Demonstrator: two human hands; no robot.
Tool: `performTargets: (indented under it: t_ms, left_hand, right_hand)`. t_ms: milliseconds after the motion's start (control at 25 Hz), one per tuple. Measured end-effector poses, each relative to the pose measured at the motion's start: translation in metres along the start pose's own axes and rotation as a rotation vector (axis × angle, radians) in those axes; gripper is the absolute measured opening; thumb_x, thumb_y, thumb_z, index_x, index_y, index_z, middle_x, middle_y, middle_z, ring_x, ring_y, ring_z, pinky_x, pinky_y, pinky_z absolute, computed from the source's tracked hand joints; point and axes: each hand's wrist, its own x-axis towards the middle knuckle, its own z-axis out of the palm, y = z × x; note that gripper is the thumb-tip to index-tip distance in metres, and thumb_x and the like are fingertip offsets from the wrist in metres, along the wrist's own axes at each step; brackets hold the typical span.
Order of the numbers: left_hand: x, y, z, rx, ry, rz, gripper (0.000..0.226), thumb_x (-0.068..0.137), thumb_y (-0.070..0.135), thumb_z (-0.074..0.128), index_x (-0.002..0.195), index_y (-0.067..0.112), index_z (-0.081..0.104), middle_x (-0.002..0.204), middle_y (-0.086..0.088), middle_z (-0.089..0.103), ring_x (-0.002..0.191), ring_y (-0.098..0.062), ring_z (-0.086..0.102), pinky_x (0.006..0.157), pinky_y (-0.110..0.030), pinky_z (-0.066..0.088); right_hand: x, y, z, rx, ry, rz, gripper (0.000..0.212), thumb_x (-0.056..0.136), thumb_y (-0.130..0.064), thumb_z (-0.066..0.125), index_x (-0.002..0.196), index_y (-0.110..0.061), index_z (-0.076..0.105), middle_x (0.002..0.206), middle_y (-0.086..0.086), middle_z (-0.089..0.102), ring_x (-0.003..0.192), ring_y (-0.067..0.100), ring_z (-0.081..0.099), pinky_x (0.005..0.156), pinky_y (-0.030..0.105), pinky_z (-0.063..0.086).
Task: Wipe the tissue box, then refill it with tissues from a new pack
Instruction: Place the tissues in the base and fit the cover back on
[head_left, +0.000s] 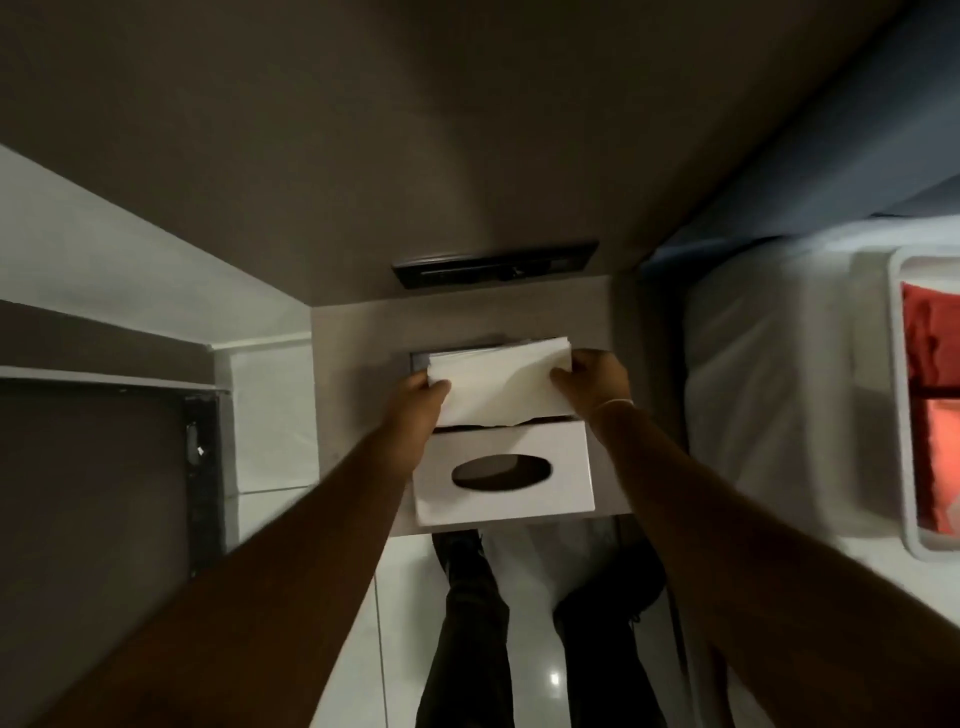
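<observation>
A thick stack of white tissues (501, 382) is held over the dark open base of the tissue box (418, 359) on a small bedside table (353, 332). My left hand (423, 400) grips the stack's left end and my right hand (592, 376) grips its right end. The box's white lid (498, 512), with a dark oval slot, lies flat on the table just in front of the stack, near the table's front edge.
A dark switch panel (493, 265) sits on the wall behind the table. A bed with white sheets (779, 389) lies to the right, with a white tray (898, 364) holding red cloth on it. My legs stand on a glossy white floor (540, 675) below.
</observation>
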Motion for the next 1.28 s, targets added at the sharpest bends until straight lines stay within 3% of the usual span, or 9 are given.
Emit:
performTargets:
  t_ms: [160,320,440,560,720,800,960,1080,1280]
  left_hand:
    - [0.041,-0.012,-0.008,0.054,0.009,-0.033,0.009,0.103,0.016,0.063,0.11,0.016,0.068,0.095,-0.005,0.061,0.083,-0.02,0.057,0.087,-0.035,0.048]
    - [0.048,-0.02,-0.008,0.064,0.097,0.09,0.019,0.098,0.014,0.068,0.115,0.011,0.076,0.108,-0.009,0.069,0.091,-0.019,0.061,0.081,-0.027,0.046]
    - [0.048,-0.025,-0.009,0.101,0.142,0.207,0.013,0.097,0.013,0.071,0.109,0.01,0.077,0.098,-0.012,0.071,0.089,-0.018,0.061,0.083,-0.032,0.05]
    - [0.046,-0.028,-0.016,0.11,0.134,0.247,0.031,0.099,0.011,0.07,0.129,0.002,0.073,0.103,-0.011,0.074,0.094,-0.019,0.066,0.092,-0.036,0.056]
    - [0.021,-0.045,-0.029,0.049,0.259,0.288,0.036,0.102,0.014,0.068,0.137,0.005,0.068,0.121,-0.006,0.071,0.102,-0.014,0.068,0.084,-0.004,0.047]
    - [0.0,-0.068,-0.031,0.103,0.393,0.246,0.037,0.104,0.024,0.066,0.139,0.011,0.066,0.124,-0.003,0.071,0.11,-0.015,0.066,0.089,-0.012,0.043]
    - [-0.044,-0.119,-0.009,-0.004,0.328,-0.009,0.045,0.094,0.057,0.07,0.123,0.023,0.066,0.099,0.015,0.067,0.09,-0.005,0.064,0.069,-0.016,0.043]
    - [-0.055,-0.14,0.012,0.017,0.183,-0.087,0.06,0.08,0.06,0.084,0.123,0.027,0.06,0.11,0.008,0.063,0.096,-0.009,0.062,0.073,-0.018,0.05]
    - [-0.052,-0.131,0.024,0.003,0.317,-0.196,0.07,0.078,0.048,0.09,0.131,0.018,0.055,0.112,0.003,0.059,0.101,-0.018,0.059,0.078,-0.029,0.054]
  right_hand:
    - [0.018,0.005,0.03,-0.124,-0.034,0.059,0.023,0.093,-0.021,0.075,0.111,-0.009,0.079,0.094,0.007,0.068,0.094,0.03,0.069,0.086,0.039,0.061]
    - [0.025,0.008,0.043,-0.157,0.027,0.092,0.019,0.092,-0.028,0.078,0.105,-0.015,0.078,0.093,0.002,0.067,0.088,0.02,0.065,0.082,0.025,0.044]
    - [0.024,0.01,0.043,-0.17,0.028,0.106,0.017,0.09,-0.032,0.081,0.096,-0.018,0.074,0.09,0.001,0.068,0.077,0.012,0.061,0.08,0.026,0.045]
    - [0.022,0.006,0.039,-0.196,0.019,0.063,0.016,0.094,-0.032,0.077,0.1,-0.017,0.075,0.09,0.0,0.067,0.085,0.018,0.064,0.085,0.027,0.05]
    - [-0.003,0.007,0.031,-0.087,0.154,0.213,0.022,0.103,-0.037,0.059,0.091,-0.022,0.071,0.086,0.0,0.071,0.077,0.014,0.068,0.061,0.023,0.046]
    - [-0.039,0.023,0.025,0.022,0.241,0.225,0.027,0.1,-0.055,0.058,0.088,-0.032,0.064,0.086,-0.007,0.07,0.075,0.005,0.066,0.057,0.021,0.044]
    - [-0.101,0.069,0.037,0.225,0.133,0.281,0.05,0.079,-0.076,0.072,0.112,-0.04,0.06,0.107,-0.013,0.065,0.096,0.009,0.064,0.077,0.031,0.055]
    - [-0.109,0.088,0.059,0.163,0.051,0.305,0.085,0.069,-0.062,0.089,0.137,-0.022,0.058,0.128,-0.002,0.06,0.117,0.018,0.058,0.104,0.044,0.052]
    - [-0.103,0.084,0.065,0.26,0.135,0.411,0.073,0.075,-0.035,0.093,0.135,-0.017,0.056,0.128,0.003,0.061,0.112,0.019,0.056,0.101,0.04,0.051]
